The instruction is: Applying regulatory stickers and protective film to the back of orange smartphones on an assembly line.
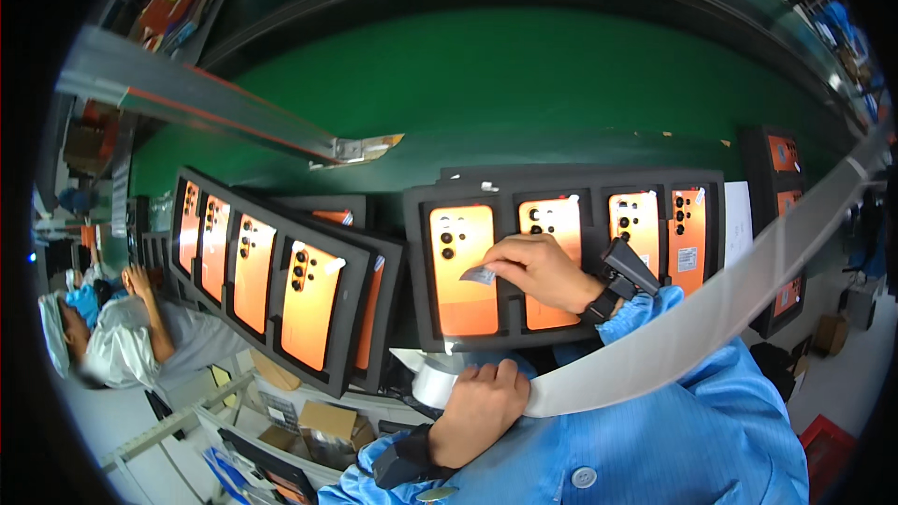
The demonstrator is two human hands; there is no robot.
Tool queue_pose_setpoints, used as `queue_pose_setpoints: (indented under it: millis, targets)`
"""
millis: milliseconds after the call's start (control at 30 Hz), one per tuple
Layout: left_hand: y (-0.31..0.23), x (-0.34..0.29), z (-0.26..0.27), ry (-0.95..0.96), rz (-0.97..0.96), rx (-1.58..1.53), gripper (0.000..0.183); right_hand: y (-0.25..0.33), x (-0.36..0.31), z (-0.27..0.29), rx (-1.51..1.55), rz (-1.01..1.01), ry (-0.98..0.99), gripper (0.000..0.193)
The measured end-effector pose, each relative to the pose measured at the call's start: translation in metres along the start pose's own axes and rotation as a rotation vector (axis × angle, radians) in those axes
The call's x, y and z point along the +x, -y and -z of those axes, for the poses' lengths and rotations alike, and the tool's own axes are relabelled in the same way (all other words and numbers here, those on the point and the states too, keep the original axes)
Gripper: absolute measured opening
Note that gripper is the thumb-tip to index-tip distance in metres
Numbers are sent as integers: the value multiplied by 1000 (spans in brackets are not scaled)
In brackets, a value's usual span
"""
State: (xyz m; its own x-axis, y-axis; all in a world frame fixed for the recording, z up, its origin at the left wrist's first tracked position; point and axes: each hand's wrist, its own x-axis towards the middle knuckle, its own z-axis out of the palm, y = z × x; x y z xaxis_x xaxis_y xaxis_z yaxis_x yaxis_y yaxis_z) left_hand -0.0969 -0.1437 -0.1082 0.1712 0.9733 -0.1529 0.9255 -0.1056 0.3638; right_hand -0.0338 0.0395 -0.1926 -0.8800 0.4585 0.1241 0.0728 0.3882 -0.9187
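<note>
My right hand (543, 266) pinches a small grey label (479, 275) between thumb and fingertips. The label is over the back of an orange phone (465, 313), the leftmost in a black foam tray (421, 266). A second orange phone (550, 310) lies partly under that hand, and another orange phone (689, 224) at the tray's right end bears a similar label (687, 259). Close to my body, my left hand (482, 407) is closed on the end of a long, translucent white strip (645, 355). From there the strip stretches up to the far right, crossing before my right forearm.
Another black tray (348, 318) of orange phones sits tilted on the left, over a further tray. More phones stand in a tray (762, 224) at the right. A metal rail (224, 98) crosses the green surface (524, 75). A co-worker (131, 327) is at the far left.
</note>
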Motion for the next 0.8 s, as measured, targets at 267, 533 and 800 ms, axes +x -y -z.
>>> queue_pose_setpoints:
  millis: [267,533,800]
  targets:
    - [-1,-9,-1,47,47,-291,8,-5,7,-28,-89,-73,151,12]
    - [-3,-11,-5,41,56,-293,9,1,4,-32,-165,-59,125,14]
    - [-3,-10,-5,33,43,-290,9,-5,4,-31,-207,-18,152,12]
